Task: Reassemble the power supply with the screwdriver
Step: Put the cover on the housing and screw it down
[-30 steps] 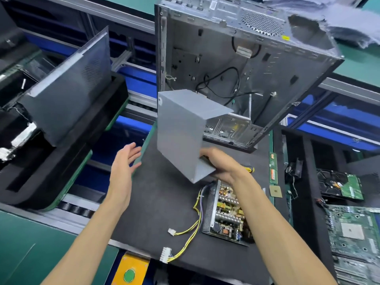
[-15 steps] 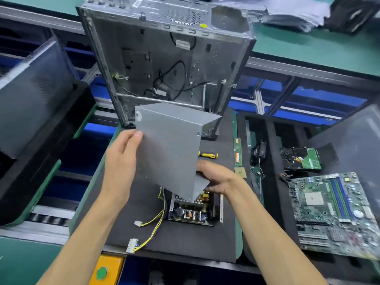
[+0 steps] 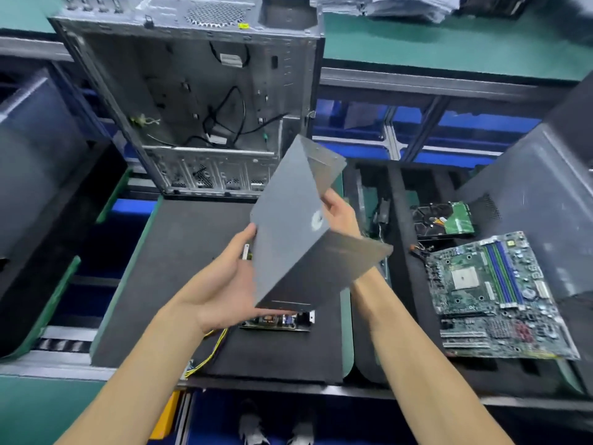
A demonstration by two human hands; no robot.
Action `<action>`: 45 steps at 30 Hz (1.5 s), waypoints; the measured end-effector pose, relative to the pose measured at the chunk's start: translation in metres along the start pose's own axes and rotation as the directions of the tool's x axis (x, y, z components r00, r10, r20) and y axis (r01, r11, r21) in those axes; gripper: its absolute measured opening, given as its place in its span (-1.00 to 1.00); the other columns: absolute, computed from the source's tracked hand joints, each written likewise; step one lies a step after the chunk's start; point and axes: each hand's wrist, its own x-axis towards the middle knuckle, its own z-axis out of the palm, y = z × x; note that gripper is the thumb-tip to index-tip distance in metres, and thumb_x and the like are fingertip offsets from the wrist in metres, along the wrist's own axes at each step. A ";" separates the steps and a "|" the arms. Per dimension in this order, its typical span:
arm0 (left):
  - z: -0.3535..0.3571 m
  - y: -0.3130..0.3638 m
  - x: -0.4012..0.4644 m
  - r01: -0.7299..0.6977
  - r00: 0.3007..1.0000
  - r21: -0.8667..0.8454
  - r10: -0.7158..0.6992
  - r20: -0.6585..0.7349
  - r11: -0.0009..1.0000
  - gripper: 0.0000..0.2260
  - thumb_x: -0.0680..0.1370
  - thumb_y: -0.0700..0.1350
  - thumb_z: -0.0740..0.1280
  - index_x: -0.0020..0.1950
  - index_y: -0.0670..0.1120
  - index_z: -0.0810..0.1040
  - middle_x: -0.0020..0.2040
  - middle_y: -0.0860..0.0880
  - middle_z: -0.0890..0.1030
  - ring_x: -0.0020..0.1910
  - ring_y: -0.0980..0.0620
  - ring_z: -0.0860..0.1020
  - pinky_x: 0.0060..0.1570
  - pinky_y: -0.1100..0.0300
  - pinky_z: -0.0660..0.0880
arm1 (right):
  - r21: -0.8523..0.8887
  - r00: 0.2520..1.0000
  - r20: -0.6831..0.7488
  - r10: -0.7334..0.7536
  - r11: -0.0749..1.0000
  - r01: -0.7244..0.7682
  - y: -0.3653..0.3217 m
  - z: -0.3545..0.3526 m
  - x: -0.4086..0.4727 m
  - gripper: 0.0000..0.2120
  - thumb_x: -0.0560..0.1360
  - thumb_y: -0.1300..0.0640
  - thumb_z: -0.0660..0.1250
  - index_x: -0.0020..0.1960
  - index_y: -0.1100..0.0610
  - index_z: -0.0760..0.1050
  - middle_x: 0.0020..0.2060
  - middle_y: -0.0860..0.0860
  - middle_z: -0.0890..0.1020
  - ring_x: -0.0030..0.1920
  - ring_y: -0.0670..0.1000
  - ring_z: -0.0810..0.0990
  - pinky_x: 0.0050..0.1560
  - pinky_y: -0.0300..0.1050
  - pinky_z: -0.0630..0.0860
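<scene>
Grey PSU cover held tilted in the air over the black mat, clear of it on all sides. Left hand grips its left edge; right hand grips the far side, fingers partly hidden. PSU board lies on the mat directly under the cover — mostly hidden. Open PC case stands behind the cover. Cover's edges are motion-blurred.

Black foam mat carries the open power supply base, yellow wires trailing off. Computer case stands at its far edge.
</scene>
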 end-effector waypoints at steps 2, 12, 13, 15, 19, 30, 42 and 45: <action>0.004 0.002 0.000 -0.078 0.994 -0.016 0.076 -0.079 0.997 -0.45 0.56 0.24 0.37 0.34 -0.16 0.59 0.27 -0.16 0.62 0.22 -0.11 0.60 0.27 -0.04 0.55 | 0.019 0.990 0.036 -0.135 0.991 0.134 -0.007 0.011 0.006 -0.88 0.63 0.35 0.27 0.10 0.24 0.57 -0.13 0.21 0.64 -0.09 0.02 0.53 0.01 -0.03 0.50; -0.036 0.015 -0.014 -0.213 0.719 0.406 0.424 -0.551 0.889 -0.72 0.67 0.10 0.25 0.17 -0.03 0.65 0.06 0.00 0.74 -0.02 0.02 0.70 0.09 0.03 0.57 | 0.035 0.989 0.007 0.151 0.988 -0.151 0.019 -0.023 0.019 -0.81 0.64 0.18 0.30 0.17 0.22 0.62 0.01 0.19 0.72 -0.03 0.15 0.75 -0.11 -0.12 0.67; -0.037 0.013 -0.010 -0.197 0.676 0.453 0.455 -0.580 0.870 -0.75 0.67 0.08 0.25 0.12 -0.03 0.64 0.03 0.00 0.74 -0.06 0.04 0.70 0.01 0.05 0.57 | 0.042 0.979 -0.012 0.202 0.979 -0.201 0.021 -0.027 0.020 -0.78 0.66 0.14 0.26 0.15 0.23 0.63 -0.04 0.18 0.73 -0.07 0.14 0.75 -0.17 -0.14 0.65; -0.035 0.004 0.001 -0.154 0.619 0.524 0.495 -0.610 0.837 -0.79 0.67 0.04 0.25 0.04 -0.06 0.59 -0.01 -0.02 0.72 -0.13 0.00 0.66 -0.13 0.10 0.52 | 0.021 0.962 -0.014 0.272 0.962 -0.272 0.022 -0.031 0.021 -0.67 0.72 0.07 0.14 0.12 0.23 0.62 -0.11 0.17 0.72 -0.17 0.10 0.75 -0.24 -0.14 0.64; -0.032 -0.009 0.020 -0.129 0.552 0.629 0.582 -0.596 0.767 -0.75 0.68 0.05 0.23 0.02 -0.12 0.53 -0.09 -0.05 0.62 -0.21 -0.01 0.55 -0.24 0.13 0.43 | -0.069 0.937 -0.031 0.348 0.935 -0.349 0.024 -0.030 0.021 -0.56 0.72 -0.04 0.12 0.20 0.28 0.60 -0.04 0.19 0.69 -0.20 0.09 0.72 -0.26 -0.12 0.66; -0.030 -0.019 0.050 -0.120 0.574 0.618 0.562 -0.596 0.777 -0.74 0.69 0.06 0.20 0.06 -0.12 0.51 -0.04 -0.02 0.63 -0.17 0.02 0.57 -0.26 0.16 0.47 | -0.366 0.938 -0.151 0.313 0.863 -0.347 0.043 -0.027 0.031 -0.28 0.57 -0.32 0.22 0.27 0.35 0.53 0.21 0.31 0.58 0.16 0.27 0.61 0.28 0.16 0.51; -0.039 -0.012 0.048 -0.049 0.533 0.742 0.646 -0.546 0.668 -0.74 0.68 0.04 0.23 -0.12 -0.08 0.47 -0.19 0.03 0.58 -0.32 0.09 0.51 -0.38 0.21 0.37 | -0.418 0.937 -0.066 0.342 0.844 -0.337 0.050 -0.026 0.021 -0.21 0.27 -0.68 0.08 0.07 -0.09 0.63 -0.21 -0.34 0.68 -0.01 -0.34 0.52 0.10 -0.16 0.38; -0.038 -0.011 0.046 -0.079 0.536 0.758 0.669 -0.515 0.647 -0.76 0.68 0.03 0.23 -0.08 -0.09 0.47 -0.14 -0.03 0.60 -0.26 0.00 0.54 -0.31 0.13 0.43 | -0.428 0.924 -0.036 0.382 0.829 -0.360 0.052 -0.029 0.020 0.09 0.21 -0.74 0.06 0.36 0.07 0.52 0.17 0.02 0.65 0.21 -0.07 0.58 0.17 -0.09 0.43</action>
